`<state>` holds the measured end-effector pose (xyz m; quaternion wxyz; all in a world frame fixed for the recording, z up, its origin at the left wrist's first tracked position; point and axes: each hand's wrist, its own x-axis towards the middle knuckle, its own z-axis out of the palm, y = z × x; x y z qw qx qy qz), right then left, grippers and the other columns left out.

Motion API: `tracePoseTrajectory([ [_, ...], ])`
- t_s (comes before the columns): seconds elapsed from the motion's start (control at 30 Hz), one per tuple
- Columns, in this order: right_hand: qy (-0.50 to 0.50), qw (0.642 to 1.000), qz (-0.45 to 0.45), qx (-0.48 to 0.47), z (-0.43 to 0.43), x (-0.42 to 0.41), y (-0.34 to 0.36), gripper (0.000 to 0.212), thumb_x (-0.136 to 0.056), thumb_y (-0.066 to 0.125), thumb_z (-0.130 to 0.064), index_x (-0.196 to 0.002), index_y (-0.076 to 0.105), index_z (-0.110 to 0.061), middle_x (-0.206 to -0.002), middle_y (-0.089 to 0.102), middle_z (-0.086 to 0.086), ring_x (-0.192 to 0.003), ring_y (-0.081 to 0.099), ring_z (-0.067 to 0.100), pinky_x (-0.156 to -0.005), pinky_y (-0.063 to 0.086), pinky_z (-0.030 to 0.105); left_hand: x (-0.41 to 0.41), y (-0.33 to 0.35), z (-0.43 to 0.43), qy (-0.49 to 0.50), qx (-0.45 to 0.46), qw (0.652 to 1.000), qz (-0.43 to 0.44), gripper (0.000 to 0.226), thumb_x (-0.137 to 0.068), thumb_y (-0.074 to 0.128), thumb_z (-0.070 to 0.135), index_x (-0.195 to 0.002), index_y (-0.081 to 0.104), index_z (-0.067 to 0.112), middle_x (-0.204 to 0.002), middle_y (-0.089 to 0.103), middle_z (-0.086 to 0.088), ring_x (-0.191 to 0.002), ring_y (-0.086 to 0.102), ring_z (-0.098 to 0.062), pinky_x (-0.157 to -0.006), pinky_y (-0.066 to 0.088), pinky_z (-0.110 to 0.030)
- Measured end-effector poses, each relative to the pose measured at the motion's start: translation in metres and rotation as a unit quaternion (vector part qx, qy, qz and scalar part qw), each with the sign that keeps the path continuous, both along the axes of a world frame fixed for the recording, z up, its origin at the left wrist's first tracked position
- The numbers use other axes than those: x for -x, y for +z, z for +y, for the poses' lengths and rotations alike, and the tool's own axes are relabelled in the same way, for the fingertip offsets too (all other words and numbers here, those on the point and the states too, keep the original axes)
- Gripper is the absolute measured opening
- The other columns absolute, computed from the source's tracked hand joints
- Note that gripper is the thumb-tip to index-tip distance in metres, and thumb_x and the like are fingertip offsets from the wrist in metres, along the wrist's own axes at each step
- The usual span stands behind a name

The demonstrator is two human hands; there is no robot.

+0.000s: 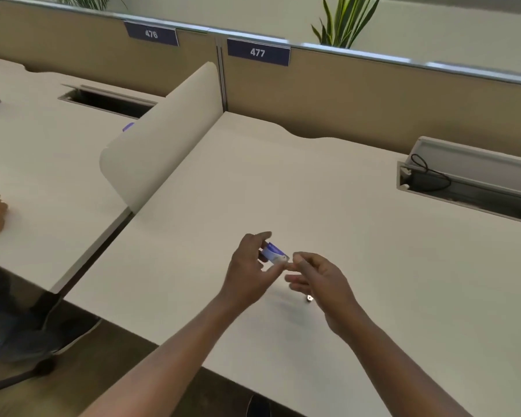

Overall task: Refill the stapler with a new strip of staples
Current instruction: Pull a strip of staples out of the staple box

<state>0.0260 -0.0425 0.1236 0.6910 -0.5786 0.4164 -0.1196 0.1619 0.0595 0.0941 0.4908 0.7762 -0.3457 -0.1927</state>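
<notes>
Stapler [273, 253]: small, blue-and-white, above the desk [313, 191], between left thumb and fingers.
Left hand [248, 266]: pinched its rear.
Right hand [316, 275]: fingertips at its front end; grip unclear.
Handling: probably light, rigid, slick plastic; hold the sides.
Metal bit [309, 297]: beneath right fingers.

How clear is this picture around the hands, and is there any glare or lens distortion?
Head view throughout: soft even light, only faint shadows under the hands; the blue and white object in the left hand is smeared; a small glint shines on the desk below the right hand; the wide lens bows the partition rail.
</notes>
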Motion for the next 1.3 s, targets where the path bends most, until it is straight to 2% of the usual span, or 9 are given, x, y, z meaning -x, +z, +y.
tracePoseTrajectory([
  [0.13,-0.005,0.999,-0.041,-0.032,-0.002,0.009,0.010,0.019,-0.098,0.062,-0.020,-0.112,0.071,-0.011,-0.101,0.079,0.009,-0.092,0.076,0.026,-0.092,0.058,0.041,0.022,0.018,-0.003,-0.023,0.003,1.000,-0.007,0.045,-0.086,0.080,0.031,-0.127,0.063,0.023,-0.112,0.059,0.011,-0.095,0.063,-0.005,-0.079,0.052,-0.018],
  [0.2,-0.012,0.998,-0.045,-0.035,-0.007,0.015,0.012,0.018,-0.098,0.062,-0.018,-0.109,0.073,-0.010,-0.099,0.078,0.016,-0.086,0.074,0.026,-0.090,0.057,0.040,0.023,0.025,-0.003,-0.033,-0.014,0.999,0.038,0.043,-0.084,0.082,0.030,-0.124,0.065,0.024,-0.110,0.063,0.011,-0.090,0.065,-0.005,-0.078,0.054,-0.019],
  [0.27,-0.013,0.997,-0.059,-0.038,-0.012,0.020,0.014,0.018,-0.099,0.060,-0.013,-0.108,0.074,-0.007,-0.100,0.076,0.022,-0.082,0.070,0.026,-0.083,0.059,0.036,0.020,0.033,-0.002,-0.028,-0.025,0.994,0.105,0.031,-0.087,0.079,0.026,-0.116,0.068,0.026,-0.103,0.069,0.008,-0.080,0.067,-0.006,-0.075,0.054,-0.020],
  [0.37,0.005,0.996,-0.072,-0.045,-0.015,0.028,0.019,0.020,-0.098,0.061,-0.011,-0.112,0.074,-0.008,-0.103,0.076,0.021,-0.081,0.069,0.024,-0.080,0.058,0.032,0.015,0.042,-0.002,-0.010,-0.010,0.981,0.196,0.011,-0.095,0.069,0.012,-0.103,0.072,0.018,-0.088,0.077,-0.007,-0.070,0.069,-0.013,-0.071,0.056,-0.028],
  [0.5,0.018,0.994,-0.086,-0.062,-0.018,0.035,0.023,0.024,-0.098,0.059,-0.008,-0.119,0.071,-0.010,-0.104,0.076,0.019,-0.084,0.070,0.022,-0.084,0.057,0.032,0.014,0.049,-0.004,-0.005,0.012,0.967,0.253,0.009,-0.096,0.066,0.004,-0.102,0.072,0.007,-0.090,0.078,-0.017,-0.068,0.070,-0.018,-0.066,0.058,-0.028],
  [0.73,0.015,0.999,-0.047,0.010,-0.024,0.036,0.029,0.025,-0.098,0.057,-0.006,-0.114,0.074,-0.015,-0.099,0.079,0.012,-0.084,0.073,0.025,-0.091,0.059,0.041,0.019,0.057,-0.010,-0.003,0.018,0.967,0.255,0.007,-0.094,0.068,0.004,-0.099,0.072,0.008,-0.087,0.079,-0.012,-0.067,0.070,-0.017,-0.068,0.058,-0.030],
  [0.9,0.002,0.999,-0.041,0.013,-0.026,0.035,0.029,0.028,-0.098,0.054,-0.003,-0.113,0.075,-0.015,-0.098,0.079,0.012,-0.082,0.073,0.024,-0.092,0.059,0.041,0.021,0.061,-0.013,-0.003,0.015,0.970,0.241,0.007,-0.094,0.069,0.008,-0.099,0.073,0.011,-0.086,0.079,-0.008,-0.067,0.070,-0.019,-0.079,0.059,-0.040],
  [1.13,-0.001,0.999,-0.037,0.010,-0.029,0.036,0.028,0.031,-0.098,0.052,-0.002,-0.113,0.075,-0.017,-0.099,0.080,0.009,-0.083,0.072,0.024,-0.093,0.058,0.041,0.023,0.064,-0.012,-0.004,0.012,0.968,0.250,0.020,-0.099,0.057,-0.001,-0.103,0.074,0.009,-0.089,0.079,-0.006,-0.072,0.071,-0.020,-0.077,0.061,-0.034],
  [1.3,-0.001,0.999,-0.030,0.033,-0.027,0.033,0.030,0.031,-0.099,0.052,-0.003,-0.111,0.076,-0.019,-0.098,0.080,0.005,-0.081,0.073,0.020,-0.092,0.058,0.041,0.021,0.064,-0.013,0.024,0.002,0.970,0.242,0.017,-0.097,0.060,0.002,-0.103,0.073,0.011,-0.087,0.079,-0.006,-0.067,0.072,-0.016,-0.072,0.060,-0.028],
])
